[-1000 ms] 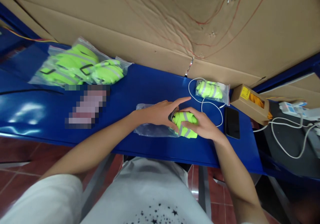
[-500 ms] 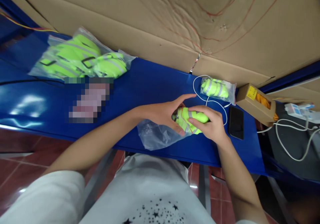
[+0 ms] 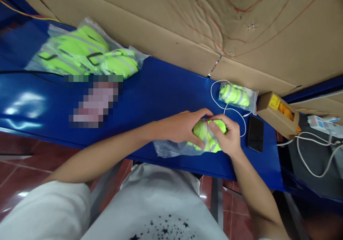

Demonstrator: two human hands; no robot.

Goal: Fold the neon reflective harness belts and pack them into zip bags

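A rolled fluorescent yellow reflective vest (image 3: pixel 215 145) with grey bands is partly inside a clear zip bag (image 3: pixel 171 150) near the table's front edge. My left hand (image 3: pixel 184 127) curls round the mouth of the bag, thumb below and fingers above, gripping bag and vest. On the other side, my right hand (image 3: pixel 229 134) is closed on the vest's outer end, its thumb pressing on the yellow fabric. The bag's red-lined opening crosses the vest between my hands. The loose part of the bag trails left under my left forearm.
Bagged yellow vests (image 3: pixel 77 50) lie at the back left, beside a blurred pinkish item (image 3: pixel 95 106). Toward the right are another bagged vest (image 3: pixel 235 95), a white cable (image 3: pixel 213 89), a black phone (image 3: pixel 255 134) and a cardboard box (image 3: pixel 268 106). Cardboard (image 3: pixel 160 36) lines the back.
The vest sits deeper in the bag, and the bag's edge has moved right over it. My left hand has closed in from a wide spread and moved nearer my right hand.
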